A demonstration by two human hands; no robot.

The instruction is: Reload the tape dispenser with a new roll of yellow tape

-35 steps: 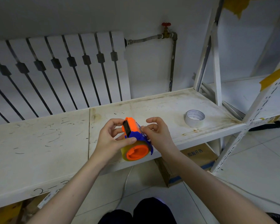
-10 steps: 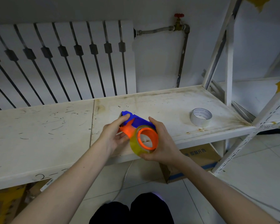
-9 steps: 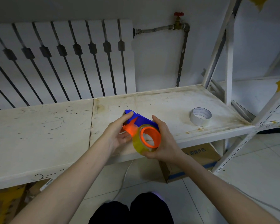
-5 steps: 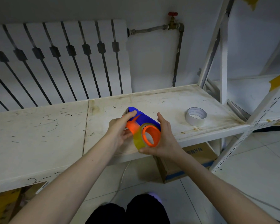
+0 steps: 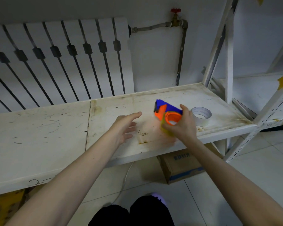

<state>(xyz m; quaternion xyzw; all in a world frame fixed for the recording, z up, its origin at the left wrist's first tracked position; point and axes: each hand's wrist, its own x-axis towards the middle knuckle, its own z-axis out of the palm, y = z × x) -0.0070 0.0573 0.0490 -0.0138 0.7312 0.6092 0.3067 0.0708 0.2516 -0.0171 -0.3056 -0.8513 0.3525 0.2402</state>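
Note:
My right hand (image 5: 182,126) grips the orange and blue tape dispenser (image 5: 166,111) low over the white shelf (image 5: 55,128). A roll of yellow tape (image 5: 165,128) sits around its orange hub, mostly covered by my fingers. My left hand (image 5: 125,126) hovers to the left of the dispenser, apart from it, fingers spread and holding nothing. A white tape roll (image 5: 201,114) lies flat on the shelf just right of my right hand.
A white radiator (image 5: 59,59) and a pipe with a red valve (image 5: 176,11) stand behind the shelf. A white shelf upright (image 5: 228,62) rises at the right. Under the shelf's front edge sits a cardboard box (image 5: 181,165) on the tiled floor.
My left hand has let go of the dispenser and pulled away to the left. My right hand has carried the dispenser to the right and down toward the shelf, near the white roll.

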